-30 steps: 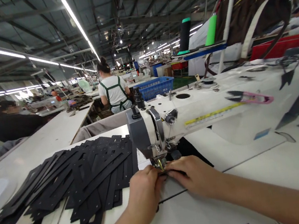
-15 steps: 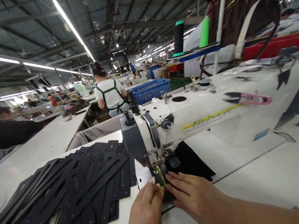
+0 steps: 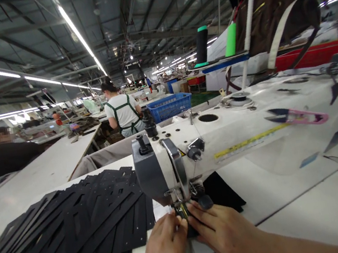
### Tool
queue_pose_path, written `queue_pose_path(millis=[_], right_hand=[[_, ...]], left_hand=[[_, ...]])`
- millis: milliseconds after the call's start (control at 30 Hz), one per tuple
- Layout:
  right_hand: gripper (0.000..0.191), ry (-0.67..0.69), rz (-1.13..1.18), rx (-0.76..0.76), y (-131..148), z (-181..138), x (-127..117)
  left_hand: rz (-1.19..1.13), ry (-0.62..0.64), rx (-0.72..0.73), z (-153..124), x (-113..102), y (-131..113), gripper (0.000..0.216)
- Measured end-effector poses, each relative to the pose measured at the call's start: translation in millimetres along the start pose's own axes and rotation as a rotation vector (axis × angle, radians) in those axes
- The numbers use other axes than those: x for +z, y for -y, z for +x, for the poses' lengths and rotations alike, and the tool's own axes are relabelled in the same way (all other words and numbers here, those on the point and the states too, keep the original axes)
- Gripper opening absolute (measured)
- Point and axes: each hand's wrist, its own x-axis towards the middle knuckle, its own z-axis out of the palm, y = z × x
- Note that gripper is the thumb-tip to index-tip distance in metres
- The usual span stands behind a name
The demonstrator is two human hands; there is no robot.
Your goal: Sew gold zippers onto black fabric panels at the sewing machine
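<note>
A white sewing machine (image 3: pixel 238 132) stands in front of me, its grey head and needle just above my fingers. My left hand (image 3: pixel 166 252) lies on the table with its fingers stretched toward the presser foot, pressing on a dark piece (image 3: pixel 189 229) under the needle. My right hand (image 3: pixel 226 233) rests flat beside it, fingers extended onto the same dark piece. A black sheet (image 3: pixel 224 193) lies behind the needle. Most of the piece under the foot is hidden by my fingers.
A large spread of black cut strips (image 3: pixel 67 234) covers the table at the left. Pink thread snips (image 3: pixel 300 116) lie on the machine arm. Thread cones (image 3: pixel 230 39) stand behind. A person in a green apron (image 3: pixel 122 110) and a blue basket (image 3: pixel 170 105) are farther back.
My view has moved closer and lower over the machine. Both hands stay at the presser foot, fingers now flatter on the dark piece than one second ago.
</note>
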Motion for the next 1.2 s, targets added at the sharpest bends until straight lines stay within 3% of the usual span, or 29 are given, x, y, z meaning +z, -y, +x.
queue_pose_path(millis=[100,267,400,600,1033,1200], right_hand=[[0.024,0.033,0.007,0.023,-1.1,5.8,-4.7],[0.020,0.171,0.071,0.117,0.5,8.0,-10.1],[0.020,0.134,0.015,0.100,2.6,3.8,-4.7],[0.021,0.139,0.032,0.075,-1.3,5.0,-2.8],[0.019,0.231,0.123,0.088,-15.7,10.4,2.0],[0.016,0.259,0.141,0.092,-18.1,11.9,3.5]], left_hand=[[-0.024,0.022,-0.073,-0.2,3.1,0.2,0.027],[-0.172,0.219,-0.229,-6.9,-15.3,-7.3,0.024],[-0.051,0.150,-0.114,-12.7,-24.5,-3.3,0.023],[-0.021,0.103,0.034,-6.0,-12.9,8.5,0.025],[-0.040,0.153,-0.107,0.1,-7.6,8.6,0.029],[-0.057,0.090,-0.150,0.2,-2.8,8.8,0.024]])
